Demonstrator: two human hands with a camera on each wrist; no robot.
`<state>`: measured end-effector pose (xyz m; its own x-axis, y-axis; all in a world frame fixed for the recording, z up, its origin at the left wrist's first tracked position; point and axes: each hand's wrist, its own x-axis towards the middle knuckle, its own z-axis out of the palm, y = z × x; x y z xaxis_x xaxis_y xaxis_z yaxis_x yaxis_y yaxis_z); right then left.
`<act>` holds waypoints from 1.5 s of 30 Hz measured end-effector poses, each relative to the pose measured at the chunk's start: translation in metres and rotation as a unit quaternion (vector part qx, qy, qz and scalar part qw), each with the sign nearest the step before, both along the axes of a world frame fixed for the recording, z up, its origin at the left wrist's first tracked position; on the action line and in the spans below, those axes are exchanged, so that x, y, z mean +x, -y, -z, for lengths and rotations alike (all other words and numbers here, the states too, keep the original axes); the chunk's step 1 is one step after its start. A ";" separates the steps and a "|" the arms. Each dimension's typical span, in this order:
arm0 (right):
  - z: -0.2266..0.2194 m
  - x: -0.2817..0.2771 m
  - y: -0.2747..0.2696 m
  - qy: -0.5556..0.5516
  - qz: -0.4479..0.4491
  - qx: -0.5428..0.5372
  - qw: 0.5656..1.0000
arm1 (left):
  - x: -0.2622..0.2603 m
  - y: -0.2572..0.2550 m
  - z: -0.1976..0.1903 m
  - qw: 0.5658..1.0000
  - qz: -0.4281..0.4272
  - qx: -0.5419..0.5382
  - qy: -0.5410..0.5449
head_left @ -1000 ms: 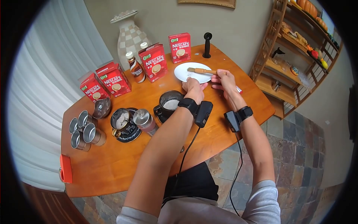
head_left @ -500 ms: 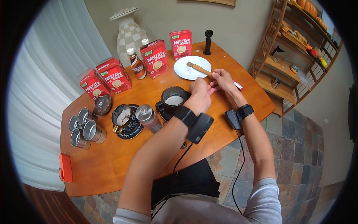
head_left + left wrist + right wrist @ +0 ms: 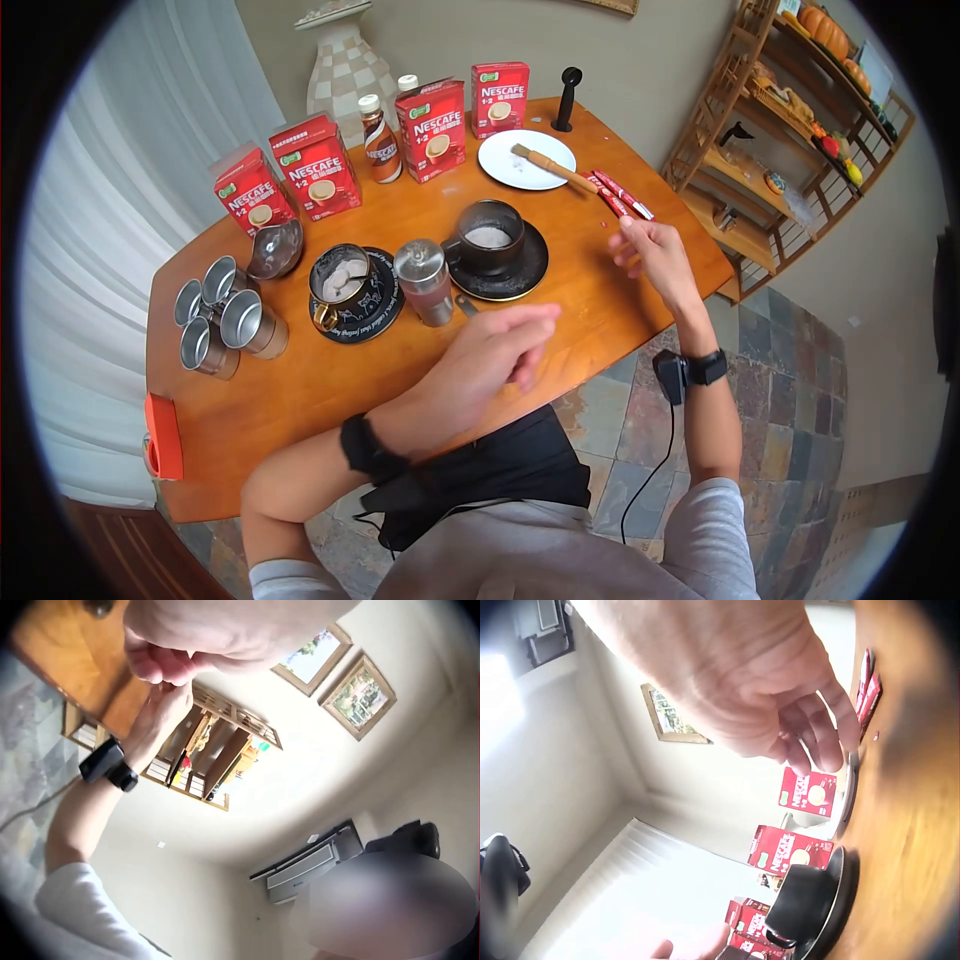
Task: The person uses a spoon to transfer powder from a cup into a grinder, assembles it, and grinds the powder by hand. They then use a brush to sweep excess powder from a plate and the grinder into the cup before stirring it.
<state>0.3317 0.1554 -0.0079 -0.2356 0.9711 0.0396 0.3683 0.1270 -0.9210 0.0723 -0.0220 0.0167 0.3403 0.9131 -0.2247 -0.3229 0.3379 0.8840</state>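
Note:
My left hand (image 3: 492, 352) hovers over the front of the table, fingers loosely bent and holding nothing. To the right, my right hand (image 3: 655, 262) is relaxed near the red coffee sachets (image 3: 622, 196); the right wrist view shows loosely bent, bare fingers (image 3: 826, 742). A wooden-handled brush (image 3: 555, 168) lies across the white plate (image 3: 500, 175), its handle extending past the rim. Between the hands and farther back stands a black cup (image 3: 490, 250) with pale powder inside, on a black saucer (image 3: 525, 280). Close beyond the left hand is a clear-lidded grinder (image 3: 425, 290).
Several red Nescafe boxes (image 3: 320, 180) and a brown bottle (image 3: 380, 145) line the back. A second black cup (image 3: 335, 280) with whitish contents, several metal cups (image 3: 250, 325) and a dark glass bowl (image 3: 275, 250) stand left. A black upright handle (image 3: 567, 100) is near the back corner.
Both hands have left the plate area; the brush, earlier held by the right hand, now lies on the plate. The left hand came back toward the body and left; the right moved nearer and right.

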 end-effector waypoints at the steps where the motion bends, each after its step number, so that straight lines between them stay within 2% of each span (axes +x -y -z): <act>1: 0.002 0.003 0.009 -0.012 -0.001 0.000 1.000 | -0.011 0.010 -0.004 0.998 0.011 0.010 -0.065; 3: 0.002 0.003 0.029 -0.021 0.008 0.010 1.000 | -0.033 0.031 -0.024 0.980 0.031 0.031 -0.195; 6: 0.004 -0.004 0.060 -0.021 0.033 0.020 0.999 | -0.075 0.049 -0.003 0.932 -0.010 0.145 -0.333; 9: 0.025 -0.006 0.074 -0.056 0.028 -0.039 0.997 | -0.091 0.059 -0.006 0.908 -0.167 0.153 -0.352; 10: 0.031 -0.013 0.081 -0.070 0.046 -0.031 0.996 | -0.099 0.057 0.000 0.908 -0.194 0.152 -0.339; 13: 0.043 -0.040 0.096 -0.080 0.077 0.079 0.991 | -0.103 0.044 0.002 0.849 -0.271 0.231 -0.390; 17: 0.050 -0.068 0.106 -0.137 0.068 0.087 0.984 | -0.098 0.023 0.009 0.788 -0.266 0.311 -0.460; 21: 0.056 -0.070 0.101 -0.115 0.080 0.090 0.986 | -0.091 0.011 0.005 0.804 -0.220 0.272 -0.480; 24: 0.040 -0.052 0.080 -0.039 0.135 0.183 0.973 | -0.089 0.009 -0.001 0.816 -0.205 0.238 -0.486; 25: 0.031 -0.041 0.065 -0.030 0.144 0.164 0.975 | -0.090 0.009 -0.002 0.819 -0.201 0.224 -0.489; 27: 0.016 -0.018 0.028 0.082 0.144 0.117 0.979 | -0.092 0.008 0.002 0.823 -0.196 0.233 -0.480; 30: 0.014 0.000 -0.024 0.234 0.144 0.184 0.944 | -0.091 0.005 0.004 0.830 -0.198 0.244 -0.461; 33: 0.021 0.011 -0.071 0.316 0.154 0.261 0.899 | -0.093 0.002 0.011 0.847 -0.199 0.240 -0.431; 37: 0.020 0.016 -0.108 0.383 0.116 0.196 0.895 | -0.091 0.002 0.010 0.862 -0.199 0.240 -0.399; 42: 0.023 0.024 -0.110 0.455 0.117 0.132 0.873 | -0.092 0.001 0.011 0.878 -0.191 0.257 -0.355; 45: 0.029 0.037 -0.085 0.451 0.150 0.159 0.866 | -0.092 0.000 0.012 0.881 -0.194 0.262 -0.343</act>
<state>0.3685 0.2404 -0.0367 -0.0497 0.9676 0.2474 0.9793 0.0959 -0.1784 -0.0195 -0.0225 0.0048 -0.0715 0.9706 0.2300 0.3464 -0.1920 0.9182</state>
